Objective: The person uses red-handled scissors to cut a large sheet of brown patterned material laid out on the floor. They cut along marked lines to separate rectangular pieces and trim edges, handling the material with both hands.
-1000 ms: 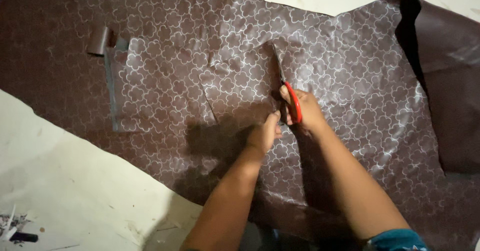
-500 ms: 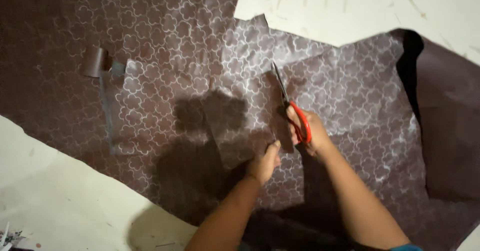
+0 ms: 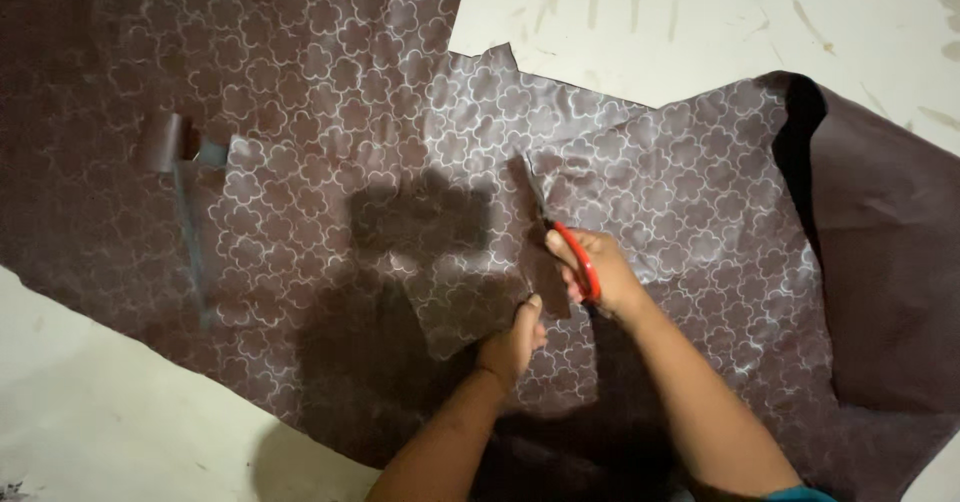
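Note:
A large brown sheet (image 3: 330, 132) with a pale flower pattern lies spread over the white floor. My right hand (image 3: 595, 272) grips red-handled scissors (image 3: 560, 237) whose blades point away from me into the sheet. My left hand (image 3: 515, 342) pinches the cut edge of the sheet just left of the scissors, and the loose flap (image 3: 470, 307) lifts slightly beside it.
A curled strip of the same sheet (image 3: 180, 177) lies at the left. The sheet's plain brown underside (image 3: 880, 252) is folded over at the right. Bare white floor (image 3: 680, 22) shows at the top right and at the bottom left (image 3: 100, 422).
The view has shifted so both hands sit lower in the picture. The scissors have advanced along the cut and the flap left of them has come loose.

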### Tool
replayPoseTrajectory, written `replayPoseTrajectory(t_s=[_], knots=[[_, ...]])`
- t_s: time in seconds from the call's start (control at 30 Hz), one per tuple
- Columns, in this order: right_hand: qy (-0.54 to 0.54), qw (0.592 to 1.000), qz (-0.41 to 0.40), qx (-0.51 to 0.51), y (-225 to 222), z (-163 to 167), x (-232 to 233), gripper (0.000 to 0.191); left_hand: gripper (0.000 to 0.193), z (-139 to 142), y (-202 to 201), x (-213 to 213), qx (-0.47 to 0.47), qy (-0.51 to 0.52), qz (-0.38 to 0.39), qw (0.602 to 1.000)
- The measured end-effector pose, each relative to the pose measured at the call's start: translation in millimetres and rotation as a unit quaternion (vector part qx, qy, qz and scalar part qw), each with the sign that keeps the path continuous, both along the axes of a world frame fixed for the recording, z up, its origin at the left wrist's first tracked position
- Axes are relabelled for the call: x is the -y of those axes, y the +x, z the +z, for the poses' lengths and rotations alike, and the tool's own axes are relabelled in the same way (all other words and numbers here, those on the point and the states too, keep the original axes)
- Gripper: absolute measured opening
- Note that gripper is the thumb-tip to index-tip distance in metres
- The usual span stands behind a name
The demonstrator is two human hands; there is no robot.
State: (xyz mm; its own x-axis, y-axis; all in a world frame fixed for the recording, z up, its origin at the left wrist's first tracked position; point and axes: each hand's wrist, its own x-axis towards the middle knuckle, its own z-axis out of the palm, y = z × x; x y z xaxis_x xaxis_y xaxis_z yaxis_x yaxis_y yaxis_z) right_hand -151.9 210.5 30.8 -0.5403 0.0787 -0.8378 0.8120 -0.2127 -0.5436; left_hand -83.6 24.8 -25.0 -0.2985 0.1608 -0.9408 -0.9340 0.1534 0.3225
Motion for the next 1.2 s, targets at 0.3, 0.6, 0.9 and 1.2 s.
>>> replayPoseTrajectory(t_s=[0.3,0.6,0.9,1.2], knots=[[0.228,0.933,0.006,-0.279,55,11,22,0.029,0.063,14,-29,16,-0.253,0.027,-0.182,0.950],[0.559,0.782,0.009,-0.277,169,52,-23,0.034,0.059,68,-90,133,-0.243,-0.222,-0.143,0.933],[0.605,0.720,0.002,-0.338,181,25,-31,0.036,0.028,60,-99,207,-0.196,0.168,0.292,0.921],[0.610,0.728,0.000,-0.314,178,31,-28,0.036,0.071,61,-35,95,-0.183,-0.024,0.211,0.960]])
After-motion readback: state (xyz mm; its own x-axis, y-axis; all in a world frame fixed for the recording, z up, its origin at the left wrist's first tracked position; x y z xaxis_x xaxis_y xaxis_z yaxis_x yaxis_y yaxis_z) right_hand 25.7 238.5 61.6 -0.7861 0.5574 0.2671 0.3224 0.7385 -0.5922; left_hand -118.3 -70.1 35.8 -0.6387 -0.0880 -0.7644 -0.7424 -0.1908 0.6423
